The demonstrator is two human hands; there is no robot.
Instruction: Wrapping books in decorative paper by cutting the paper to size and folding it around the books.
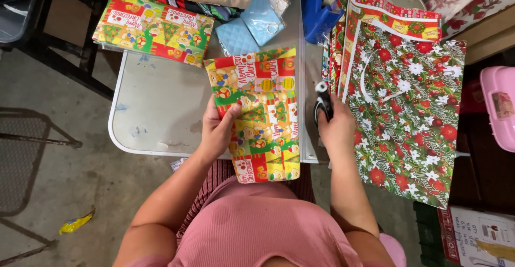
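My left hand (217, 131) holds the left edge of a flat parcel in bright holiday wrapping paper (260, 111) with red, green and yellow squares; its near end hangs over the table edge above my lap. My right hand (337, 127) rests on the table beside the parcel, fingers closed around the black handles of a pair of scissors (322, 102). A red and green flower-printed gift bag (410, 111) with white cord handles lies flat just right of that hand.
A white folding table (155, 106) bears a second wrapped parcel (153, 27) at the back left, light blue quilted pouches (244, 28), a blue tape dispenser (317, 4) and folded fabric. A pink box (500, 106) sits right. A metal chair (32, 154) stands left.
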